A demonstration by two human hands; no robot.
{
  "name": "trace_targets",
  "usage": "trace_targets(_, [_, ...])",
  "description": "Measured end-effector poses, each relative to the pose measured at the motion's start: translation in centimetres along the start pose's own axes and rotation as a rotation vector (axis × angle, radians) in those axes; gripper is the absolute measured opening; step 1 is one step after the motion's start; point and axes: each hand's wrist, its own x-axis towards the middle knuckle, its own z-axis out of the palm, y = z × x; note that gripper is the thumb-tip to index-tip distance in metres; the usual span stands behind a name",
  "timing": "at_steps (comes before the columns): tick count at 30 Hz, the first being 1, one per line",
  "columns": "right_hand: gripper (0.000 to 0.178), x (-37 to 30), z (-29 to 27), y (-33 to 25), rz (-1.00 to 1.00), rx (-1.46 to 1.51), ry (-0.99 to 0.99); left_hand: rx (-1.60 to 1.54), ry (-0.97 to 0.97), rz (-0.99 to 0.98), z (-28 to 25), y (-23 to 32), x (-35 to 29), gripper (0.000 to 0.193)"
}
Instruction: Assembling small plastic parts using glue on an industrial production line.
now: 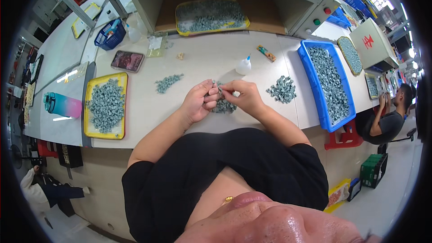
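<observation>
My left hand (198, 102) and my right hand (245, 98) meet over the middle of the white table, fingertips nearly touching. Each is closed in a pinch. A small grey-green piece seems to sit at the left fingertips, too small to name in kind; whatever the right fingers pinch is hidden. Directly beneath them lies a pile of small grey-green pieces (224, 107), partly covered by my hands. A loose heap of the same pieces (168, 83) lies to the left, and another heap (282, 90) to the right.
At left stands a yellow tray (106, 134) of pieces, beside a blue-pink bottle (63, 104) and a phone (128, 60). A white squeeze bottle (243, 66) is beyond my hands. A blue bin (332, 125) of pieces is at right; another tray (213, 32) sits in the shelf.
</observation>
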Motion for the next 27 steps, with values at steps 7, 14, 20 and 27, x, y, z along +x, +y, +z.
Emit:
trace_targets(7, [0.021,1.0,-0.1,0.1,-0.172,-0.056,0.190,0.139,-0.024,0.025,0.3,0.0,0.1,0.015])
trace_targets(14, [0.023,1.2,0.2,0.5,-0.384,-0.158,0.180,0.188,0.005,0.006,0.7,-0.1,0.0,0.018])
trace_targets(20, [0.031,1.3,0.1,0.6,-0.497,-0.225,0.147,0.180,-0.027,0.019,0.5,-0.2,-0.2,0.017])
trace_targets(27, [0.029,1.3,-0.3,0.6,-0.561,-0.312,0.074,0.291,0.006,0.100,1.1,-0.6,-0.5,0.019])
